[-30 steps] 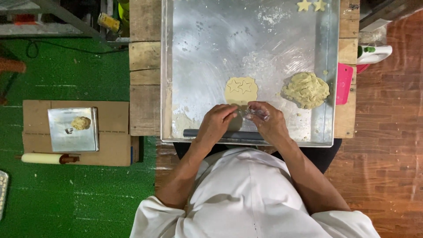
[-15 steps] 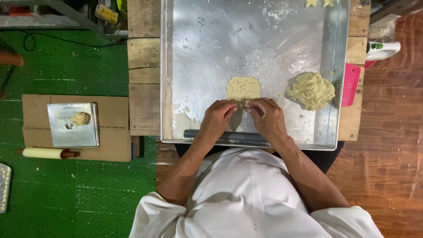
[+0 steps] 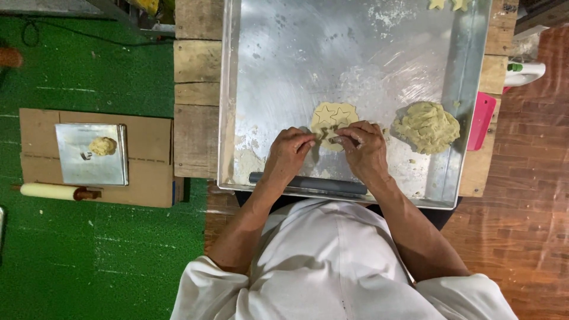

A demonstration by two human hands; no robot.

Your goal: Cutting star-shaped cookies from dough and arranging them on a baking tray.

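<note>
Seen from above, the left hand point(image 3: 288, 151) and right hand point(image 3: 363, 148) pinched the near edge of a flattened dough sheet point(image 3: 333, 118) on the metal tray point(image 3: 284, 71); thin star cutouts risked tearing if tugged.

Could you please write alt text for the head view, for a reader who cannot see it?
Seen from above, a person's left hand and right hand work at the near edge of a flat dough piece marked with two star outlines, on a floured metal tray. A dough lump lies to the right, and a dark rolling pin by the near rim.
</note>
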